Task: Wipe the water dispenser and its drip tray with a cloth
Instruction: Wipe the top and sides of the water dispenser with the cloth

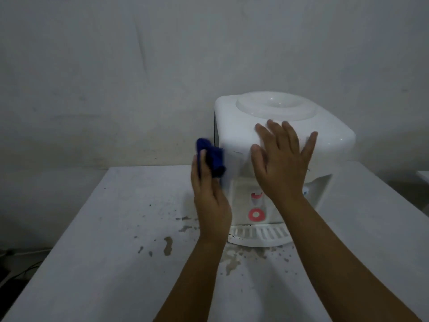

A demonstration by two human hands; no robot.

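Observation:
A white tabletop water dispenser (329, 133) stands on a white table, with a round recess on top and a red tap and red ring on its front. Its slotted white drip tray (257, 235) juts out at the base. My left hand (210, 201) holds a bunched blue cloth (212, 156) against the dispenser's left front corner. My right hand (282, 163) lies flat with spread fingers on the dispenser's upper front, covering part of the panel.
The white table (104, 240) carries brown stains and chipped spots in front of and left of the drip tray. A bare grey-white wall rises close behind the dispenser. Dark floor with cables shows at the lower left.

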